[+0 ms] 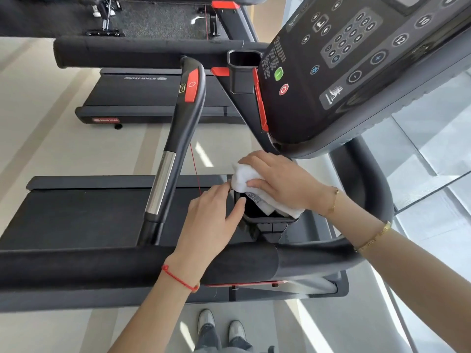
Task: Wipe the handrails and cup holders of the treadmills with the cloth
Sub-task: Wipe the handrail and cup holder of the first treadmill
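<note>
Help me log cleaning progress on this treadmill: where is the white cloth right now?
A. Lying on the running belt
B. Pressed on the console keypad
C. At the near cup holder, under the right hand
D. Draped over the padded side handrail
C: the right hand grips the white cloth over the near cup holder, with part of the cloth hanging into its opening and the left hand touching its rim.

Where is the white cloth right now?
In the head view, the white cloth is just right of centre, under the right hand, over the near cup holder below the console.
</note>
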Demonstrator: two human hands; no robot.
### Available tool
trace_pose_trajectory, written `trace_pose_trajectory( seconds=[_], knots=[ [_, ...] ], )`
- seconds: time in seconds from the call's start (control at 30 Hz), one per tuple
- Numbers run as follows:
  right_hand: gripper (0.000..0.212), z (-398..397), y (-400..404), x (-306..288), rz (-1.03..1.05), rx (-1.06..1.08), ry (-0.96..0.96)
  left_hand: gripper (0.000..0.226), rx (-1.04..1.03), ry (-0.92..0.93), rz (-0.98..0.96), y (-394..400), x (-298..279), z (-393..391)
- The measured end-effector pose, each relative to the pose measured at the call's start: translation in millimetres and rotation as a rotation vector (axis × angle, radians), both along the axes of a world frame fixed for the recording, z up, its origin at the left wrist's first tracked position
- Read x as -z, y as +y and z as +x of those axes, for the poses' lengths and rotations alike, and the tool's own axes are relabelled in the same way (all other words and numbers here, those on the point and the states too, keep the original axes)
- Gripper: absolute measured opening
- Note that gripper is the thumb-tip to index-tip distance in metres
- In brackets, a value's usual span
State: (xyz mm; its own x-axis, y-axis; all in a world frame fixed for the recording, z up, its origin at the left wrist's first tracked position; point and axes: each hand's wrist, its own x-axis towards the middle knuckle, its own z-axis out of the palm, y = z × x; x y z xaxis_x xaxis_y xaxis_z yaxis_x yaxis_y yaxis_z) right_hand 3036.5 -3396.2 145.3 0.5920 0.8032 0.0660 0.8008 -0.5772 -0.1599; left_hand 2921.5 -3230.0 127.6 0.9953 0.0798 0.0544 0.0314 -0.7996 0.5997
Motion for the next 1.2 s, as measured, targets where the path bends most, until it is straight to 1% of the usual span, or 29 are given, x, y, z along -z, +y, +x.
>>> trace_pose_trajectory(
  seconds=[0.1,0.17,0.27,0.37,0.47,0.57,0.6,0.7,0.77,0.83,0.9,0.93,1.07,1.13,1.2],
  knots=[
    [0.045,3,-28,2,0.070,0.087,0.092,0.047,0.010,0.006,-0.023,1,0,0],
    [0.044,3,-37,4,0.086,0.128,0.116,0.049,0.016,0.005,-0.017,0,0,-1],
    [0.043,5,-8,5,-0.007,0.020,-0.003,0.047,0.020,0.000,0.005,0,0,0],
    [0.040,6,18,8,-0.055,-0.061,-0.048,0.049,0.016,0.001,0.001,0,1,0],
    [0.045,6,-1,7,-0.016,-0.022,-0.007,0.050,0.020,0.001,-0.015,0,2,0],
    [0.048,4,-26,6,0.075,0.060,0.108,0.054,0.024,0.004,-0.022,1,2,0],
    [0.049,5,-28,6,0.073,0.072,0.122,0.054,0.027,0.003,-0.016,1,2,1],
    [0.047,9,-10,5,-0.009,0.036,0.062,0.053,0.027,-0.003,0.003,0,2,1],
    [0.044,8,9,3,-0.021,-0.008,0.044,0.050,0.031,-0.013,0.014,0,3,2],
    [0.043,5,14,4,-0.019,-0.006,0.024,0.048,0.036,-0.011,0.004,0,3,2],
    [0.046,1,4,6,-0.008,0.062,0.003,0.048,0.043,-0.004,-0.010,1,2,2],
    [0.048,-3,-4,7,0.033,0.123,0.029,0.047,0.050,-0.001,-0.014,1,2,2],
    [0.057,-23,-22,6,0.311,0.390,0.327,0.045,0.058,0.001,-0.030,3,2,3],
    [0.060,-37,-27,10,0.371,0.520,0.404,0.041,0.061,-0.014,-0.038,2,3,2],
    [0.062,-53,-31,15,0.418,0.624,0.423,0.037,0.064,-0.037,-0.036,2,3,2]
  ],
)
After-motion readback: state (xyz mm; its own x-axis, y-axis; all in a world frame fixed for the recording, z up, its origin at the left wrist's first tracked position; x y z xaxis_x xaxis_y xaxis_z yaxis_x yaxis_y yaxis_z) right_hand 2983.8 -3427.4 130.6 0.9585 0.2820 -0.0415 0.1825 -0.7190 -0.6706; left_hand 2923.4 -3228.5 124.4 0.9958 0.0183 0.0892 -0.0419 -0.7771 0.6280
